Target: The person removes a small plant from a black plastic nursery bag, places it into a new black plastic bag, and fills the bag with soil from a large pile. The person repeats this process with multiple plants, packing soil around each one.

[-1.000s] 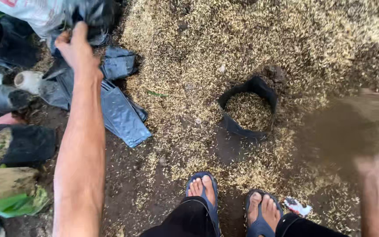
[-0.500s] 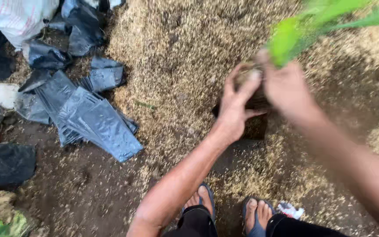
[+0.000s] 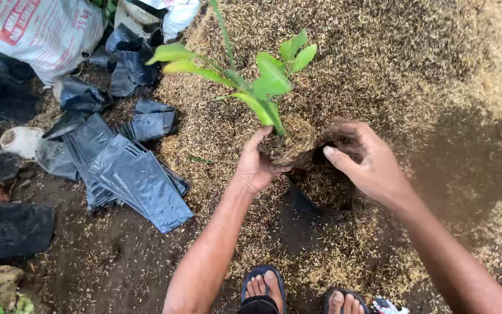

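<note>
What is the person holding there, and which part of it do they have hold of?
A green seedling, held by its root ball: the left hand cups it from the side, the right hand is at the black bag below.

Outdoor ground of dark damp soil [image 3: 106, 261] under even daylight, largely covered by a mound of tan rice husks [image 3: 390, 58], with flat black plastic bags [image 3: 129, 174] at left.

Ground [image 3: 117, 273] of dark soil, largely covered by a rice-husk heap [image 3: 390, 58] under both grips. Flat black plastic bags [image 3: 129, 174] laid left of left grip [image 3: 257, 166]; white sack [image 3: 36, 32] beyond.
</note>
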